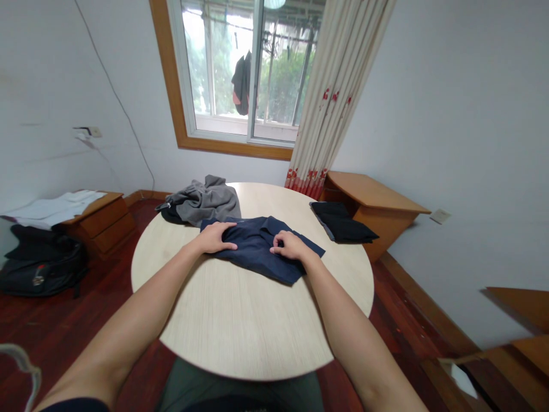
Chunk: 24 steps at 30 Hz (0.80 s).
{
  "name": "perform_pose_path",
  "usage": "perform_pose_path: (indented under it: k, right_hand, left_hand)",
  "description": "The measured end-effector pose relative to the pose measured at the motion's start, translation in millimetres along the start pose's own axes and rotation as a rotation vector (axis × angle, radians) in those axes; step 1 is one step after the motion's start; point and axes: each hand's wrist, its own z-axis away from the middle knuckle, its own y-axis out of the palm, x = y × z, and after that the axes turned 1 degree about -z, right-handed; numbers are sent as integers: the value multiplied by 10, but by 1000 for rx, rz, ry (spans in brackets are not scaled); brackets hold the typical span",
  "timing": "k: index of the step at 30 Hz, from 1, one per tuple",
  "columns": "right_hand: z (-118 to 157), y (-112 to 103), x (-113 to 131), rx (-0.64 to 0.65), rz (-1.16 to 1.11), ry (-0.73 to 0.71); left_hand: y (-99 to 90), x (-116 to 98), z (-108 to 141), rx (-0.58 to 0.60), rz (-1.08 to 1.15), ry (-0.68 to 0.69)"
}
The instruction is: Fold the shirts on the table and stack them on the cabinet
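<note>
A dark navy garment (257,252) lies partly folded and creased across the middle of the round pale table (253,320). On its left end rests my left hand (217,237), with thumb and fingers spread apart and nothing gripped. My right hand (289,245) is over the right part of the cloth, its fingers curled towards the thumb; whether cloth is pinched between them is too small to make out.
A crumpled grey garment (208,200) lies at the table's back left, touching the navy cloth. Folded black clothing (343,222) is at the right edge. Beyond stand a wooden desk (377,194) and a curtain (330,91). A black bag (43,260) sits on the floor left.
</note>
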Motion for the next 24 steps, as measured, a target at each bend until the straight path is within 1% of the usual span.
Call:
perform_pose_path:
  k: [4,6,8,10,12,13,15,17,19,22,24]
  right_hand:
    - [3,-35,126,13,40,-15]
    - [21,-39,128,-10,-5,13]
    - [42,-40,98,-61,-97,36]
    - [60,-45,70,-145,-196,17]
    - [74,-53,86,-223,-278,-46]
    - [79,-57,118,-243,-315,-89]
    - [83,-62,229,-235,-381,-179]
    - [82,-58,373,-192,-418,-256]
    - [78,-50,504,-147,-413,-295]
    - [72,-53,589,-133,-423,-281]
    - [57,-77,549,-183,-528,-244]
  left_hand:
    - [27,-19,-26,2,-15,-48]
    - [34,-49,-38,-21,82,-50]
    - [25,-118,-40,-29,319,-47]
    - [1,-231,-29,1,637,-43]
    - [-30,-374,-2,58,905,-32]
    - [-43,-446,14,87,999,-21]
    - [-59,-570,44,139,1117,4]
    - [-55,-641,58,159,1153,11]
    - [-36,-648,48,128,1125,-6]
    - [9,-565,2,60,1036,-28]
    - [40,-483,-26,27,959,-22]
